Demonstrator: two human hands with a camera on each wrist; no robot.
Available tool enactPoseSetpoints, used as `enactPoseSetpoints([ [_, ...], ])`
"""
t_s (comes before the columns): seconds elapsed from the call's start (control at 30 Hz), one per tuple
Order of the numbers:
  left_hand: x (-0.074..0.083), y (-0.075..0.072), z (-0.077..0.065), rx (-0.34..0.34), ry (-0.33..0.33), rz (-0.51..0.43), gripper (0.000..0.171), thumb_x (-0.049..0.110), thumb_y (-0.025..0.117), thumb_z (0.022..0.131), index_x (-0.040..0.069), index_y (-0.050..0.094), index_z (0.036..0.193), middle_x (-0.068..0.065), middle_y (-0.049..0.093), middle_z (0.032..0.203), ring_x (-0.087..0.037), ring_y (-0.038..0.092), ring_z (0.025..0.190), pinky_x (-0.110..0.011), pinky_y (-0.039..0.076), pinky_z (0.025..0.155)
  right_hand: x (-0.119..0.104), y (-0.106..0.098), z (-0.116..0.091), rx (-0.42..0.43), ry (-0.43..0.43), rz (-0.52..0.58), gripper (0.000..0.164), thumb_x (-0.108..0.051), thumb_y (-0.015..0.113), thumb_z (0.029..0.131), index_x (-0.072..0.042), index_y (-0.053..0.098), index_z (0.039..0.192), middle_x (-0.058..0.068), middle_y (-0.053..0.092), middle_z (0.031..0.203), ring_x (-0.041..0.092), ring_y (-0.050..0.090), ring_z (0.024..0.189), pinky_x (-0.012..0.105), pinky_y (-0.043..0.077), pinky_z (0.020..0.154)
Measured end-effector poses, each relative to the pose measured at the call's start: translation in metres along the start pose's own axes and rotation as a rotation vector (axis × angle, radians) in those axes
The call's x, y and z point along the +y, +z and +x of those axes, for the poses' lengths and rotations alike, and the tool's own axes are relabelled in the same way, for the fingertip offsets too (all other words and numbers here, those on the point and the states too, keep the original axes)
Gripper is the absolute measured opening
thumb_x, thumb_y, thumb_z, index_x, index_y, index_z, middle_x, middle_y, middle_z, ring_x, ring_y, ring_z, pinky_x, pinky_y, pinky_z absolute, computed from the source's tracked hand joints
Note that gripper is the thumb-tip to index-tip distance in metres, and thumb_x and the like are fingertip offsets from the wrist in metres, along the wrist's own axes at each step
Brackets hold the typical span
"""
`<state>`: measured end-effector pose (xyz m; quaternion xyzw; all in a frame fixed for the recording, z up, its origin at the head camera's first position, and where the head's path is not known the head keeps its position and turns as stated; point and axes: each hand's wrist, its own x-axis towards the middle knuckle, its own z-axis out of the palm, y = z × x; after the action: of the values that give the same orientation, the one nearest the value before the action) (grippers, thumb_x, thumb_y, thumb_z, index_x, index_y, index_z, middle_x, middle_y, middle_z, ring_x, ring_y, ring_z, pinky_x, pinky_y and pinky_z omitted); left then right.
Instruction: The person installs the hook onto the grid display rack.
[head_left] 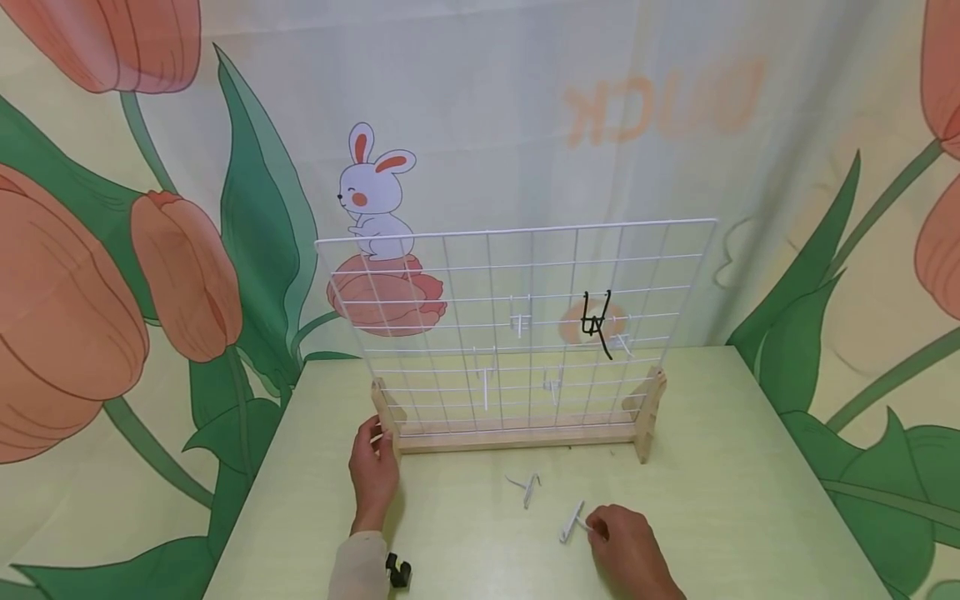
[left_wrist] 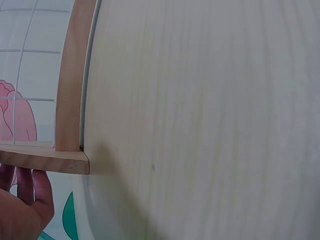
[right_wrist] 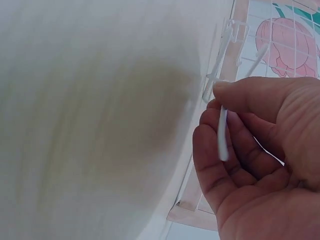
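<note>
My right hand (head_left: 628,546) pinches a white wire hook (head_left: 572,522) by its prong, low over the table. In the right wrist view the prong (right_wrist: 223,132) passes between thumb and fingers. A second white hook (head_left: 530,490) lies on the table in front of the stand. My left hand (head_left: 373,471) is at the left wooden foot (head_left: 387,417) of the stand, its fingers (left_wrist: 42,187) touching the foot's outer side. A white wire grid (head_left: 510,271) stands upright in that wooden base. Several white hooks, one of them a hook (head_left: 485,383) at lower left, and a black hook (head_left: 595,323) hang on it.
The pale table (head_left: 465,533) reaches back to a curtain (head_left: 480,108) printed with tulips and a rabbit. A small black object (head_left: 399,571) shows beside the left sleeve (head_left: 360,567). The base's wooden bar (head_left: 517,439) runs between the two feet.
</note>
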<state>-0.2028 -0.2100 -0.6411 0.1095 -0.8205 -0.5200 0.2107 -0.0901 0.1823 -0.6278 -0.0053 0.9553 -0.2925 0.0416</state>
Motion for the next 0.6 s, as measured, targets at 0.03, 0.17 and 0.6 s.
enactPoseSetpoints([
  [0.03,0.0,0.0,0.0,-0.001,-0.003,0.002,0.033,0.021,0.054,0.103,0.018,0.051,0.136,-0.009,0.061,0.125,-0.03,0.063,0.113,-0.05,0.053,0.09,0.0,0.0,0.0,0.007,0.0,0.0,0.01,-0.009,0.077,0.083,-0.017,0.073,0.086,-0.01,0.062,0.075,0.006,0.053,0.069,0.029,0.047,0.064],
  [0.17,0.0,0.0,0.0,0.001,-0.004,0.0,0.033,0.02,0.055,0.103,0.018,0.052,0.136,-0.009,0.061,0.125,-0.031,0.064,0.112,-0.051,0.053,0.09,-0.002,-0.003,-0.001,0.016,0.011,0.018,0.01,-0.009,0.077,0.083,-0.018,0.073,0.085,-0.011,0.063,0.076,0.006,0.055,0.07,0.029,0.048,0.064],
  [0.6,0.001,0.001,-0.001,0.017,0.005,0.004,0.032,0.019,0.054,0.103,0.017,0.052,0.135,-0.01,0.062,0.125,-0.032,0.064,0.112,-0.051,0.053,0.091,-0.026,-0.025,-0.007,0.232,-0.11,0.071,0.015,-0.012,0.08,0.08,-0.026,0.074,0.081,-0.017,0.069,0.08,0.0,0.066,0.075,0.02,0.053,0.067],
])
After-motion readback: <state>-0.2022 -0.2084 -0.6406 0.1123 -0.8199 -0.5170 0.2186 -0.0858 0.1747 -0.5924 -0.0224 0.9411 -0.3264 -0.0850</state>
